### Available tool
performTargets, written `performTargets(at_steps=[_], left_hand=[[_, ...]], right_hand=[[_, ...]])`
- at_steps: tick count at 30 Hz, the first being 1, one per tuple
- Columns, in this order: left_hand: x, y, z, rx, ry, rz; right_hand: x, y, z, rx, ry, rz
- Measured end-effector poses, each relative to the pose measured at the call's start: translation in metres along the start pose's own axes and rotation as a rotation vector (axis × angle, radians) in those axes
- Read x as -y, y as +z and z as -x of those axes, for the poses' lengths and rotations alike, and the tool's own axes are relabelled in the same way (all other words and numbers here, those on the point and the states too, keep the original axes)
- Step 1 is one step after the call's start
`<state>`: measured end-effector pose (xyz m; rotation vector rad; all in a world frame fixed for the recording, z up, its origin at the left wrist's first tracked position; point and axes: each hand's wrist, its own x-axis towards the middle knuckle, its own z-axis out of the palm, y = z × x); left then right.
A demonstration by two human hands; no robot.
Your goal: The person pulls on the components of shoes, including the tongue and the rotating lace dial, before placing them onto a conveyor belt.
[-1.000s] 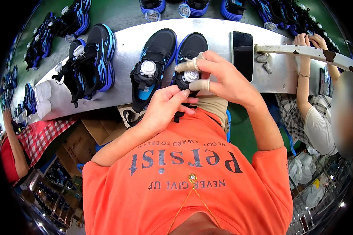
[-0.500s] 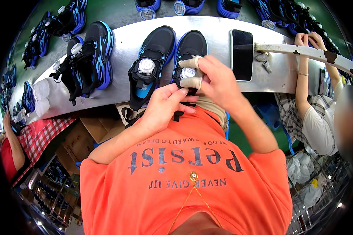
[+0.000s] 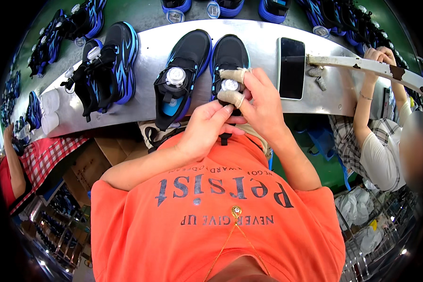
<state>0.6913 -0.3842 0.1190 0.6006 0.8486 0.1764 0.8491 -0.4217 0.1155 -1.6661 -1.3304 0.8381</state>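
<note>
Two black and blue sneakers stand side by side on the metal bench, toes pointing away from me. My right hand [image 3: 262,101], with beige finger cots on thumb and forefinger, grips the white round lace dial [image 3: 230,85] of the right sneaker [image 3: 230,49] from both sides. At that sneaker's heel opening, my left hand [image 3: 206,126] is closed on the collar, its thumb and fingers together; the exact grip is partly hidden. The left sneaker [image 3: 189,49] has its own white dial [image 3: 176,76] on the tongue, and neither hand touches it.
Another pair of sneakers [image 3: 120,61] stands to the left, near white cups [image 3: 50,113]. A phone [image 3: 291,69] and spare finger cots [image 3: 320,82] lie right, by a chipped white bar [image 3: 371,66]. Several sneakers line the green surface beyond. Co-workers sit on both sides.
My right thumb and forefinger have shifted slightly around the dial, still holding it. My left hand stays at the heel opening. The co-worker's hands at right moved a little.
</note>
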Motion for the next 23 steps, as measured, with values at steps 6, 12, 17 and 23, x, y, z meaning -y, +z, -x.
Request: performTargets(at_steps=[6,12,17,23], left_hand=[[-0.083,-0.014,0.047,-0.135,0.412,-0.980],[-0.093,-0.056,-0.001,-0.082,0.704,-1.207],[-0.092,-0.053,0.012,-0.167,0.624,-1.244],[-0.097,-0.072,0.012,0.051,0.434,-1.048]], right_hand=[[-0.014,-0.019,-0.054,0.169,-0.119,-0.002],[-0.037,0.072,-0.141,0.309,-0.287,0.360],[-0.040,0.094,-0.155,0.361,-0.409,0.356],[-0.041,0.095,-0.155,0.385,-0.392,0.344]])
